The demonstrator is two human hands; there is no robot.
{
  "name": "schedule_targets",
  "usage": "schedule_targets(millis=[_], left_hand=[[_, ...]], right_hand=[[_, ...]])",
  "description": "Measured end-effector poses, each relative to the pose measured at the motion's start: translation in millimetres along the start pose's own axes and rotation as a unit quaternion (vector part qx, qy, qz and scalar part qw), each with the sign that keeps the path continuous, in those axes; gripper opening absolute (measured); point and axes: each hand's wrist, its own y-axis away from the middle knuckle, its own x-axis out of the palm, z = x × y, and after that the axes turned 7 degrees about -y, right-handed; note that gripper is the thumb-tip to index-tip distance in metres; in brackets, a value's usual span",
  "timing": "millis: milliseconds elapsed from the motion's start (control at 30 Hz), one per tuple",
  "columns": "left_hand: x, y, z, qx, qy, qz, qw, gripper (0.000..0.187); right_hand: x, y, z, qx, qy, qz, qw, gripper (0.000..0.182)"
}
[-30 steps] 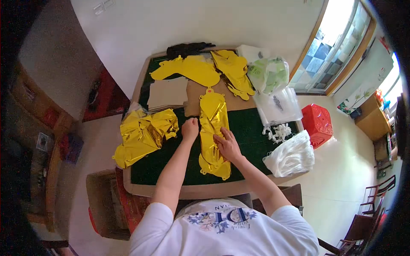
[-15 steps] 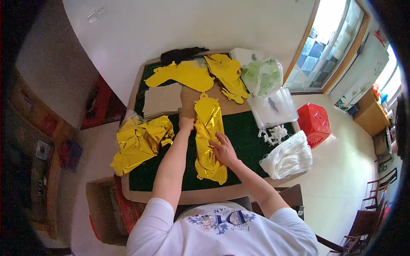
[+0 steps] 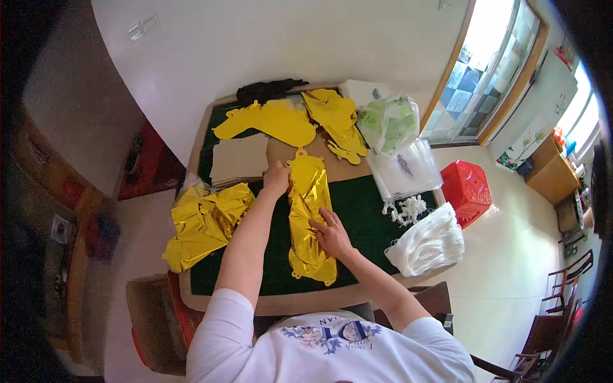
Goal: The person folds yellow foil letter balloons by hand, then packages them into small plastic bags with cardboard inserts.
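Note:
A flat gold foil balloon (image 3: 305,214), long and creased with small tabs at its ends, lies lengthwise in front of me. My left hand (image 3: 277,179) is at its upper left edge, fingers closed on the foil there; the fingertips are partly hidden. Across the balloon's lower right half rests my right hand (image 3: 333,237), fingers spread and lying on the foil. To the left is a crumpled heap of gold foil (image 3: 207,220). Just beyond my left hand sits a stack of grey-beige cards (image 3: 239,158).
Farther back lie more flat gold balloons (image 3: 265,121) and a folded gold pile (image 3: 335,124). On the right are clear plastic bags (image 3: 405,171), a green-white bag (image 3: 389,121), white bits (image 3: 405,210) and a white string bundle (image 3: 428,241). A red stool (image 3: 466,193) stands beside the table.
My left hand has moved slightly up along the balloon's left edge. The foil under my hands looks spread flatter. My right hand stays on the foil. The view has shifted a little.

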Motion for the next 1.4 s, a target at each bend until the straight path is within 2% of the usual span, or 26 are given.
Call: schedule_targets(millis=[33,267,367,433,467,533,667,733,767,867,1000,1200,1267,1400], left_hand=[[-4,-3,0,0.023,-0.043,0.017,0.999,0.018],[6,-10,3,0.040,-0.066,0.023,0.997,0.021],[16,-9,6,0.049,-0.057,-0.021,0.997,0.021],[12,-1,1,0.003,-0.028,-0.089,0.996,0.020],[10,4,-1,0.001,-0.028,-0.087,0.996,0.020],[11,17,-2,-0.018,0.012,-0.169,0.985,0.023],[31,64,0,0.014,0.037,-0.114,0.993,0.028],[48,81,-2,0.073,0.008,-0.153,0.985,0.033],[53,87,-1,0.056,0.023,-0.108,0.992,0.037],[46,95,-5,0.050,-0.014,-0.088,0.995,0.039],[53,72,5,0.051,-0.010,-0.120,0.991,0.041],[44,47,9,0.061,-0.042,-0.069,0.995,0.039],[34,46,6,0.045,-0.070,-0.013,0.996,0.038],[46,44,9,0.044,-0.068,-0.038,0.996,0.038]], right_hand=[[0,0,0,-0.011,0.005,-0.003,1.000,0.038],[1,0,-1,-0.013,-0.005,-0.020,1.000,0.039],[0,0,1,0.010,-0.003,-0.011,1.000,0.038],[1,-1,0,0.004,-0.016,-0.002,1.000,0.038],[0,-1,-1,0.005,-0.017,-0.001,1.000,0.038],[-1,0,1,0.003,-0.017,-0.003,1.000,0.038],[1,-1,1,0.011,-0.005,-0.005,1.000,0.038],[-2,-2,3,0.005,-0.015,-0.018,1.000,0.036],[-2,-2,5,0.008,-0.012,-0.019,1.000,0.037],[-2,-1,4,0.002,-0.008,-0.016,1.000,0.037],[-2,-2,6,0.003,0.000,-0.012,1.000,0.037],[-2,-3,4,0.002,0.010,-0.007,1.000,0.036],[-2,-3,5,0.010,0.006,-0.001,1.000,0.036],[-1,-1,5,0.013,0.005,-0.002,1.000,0.035]])
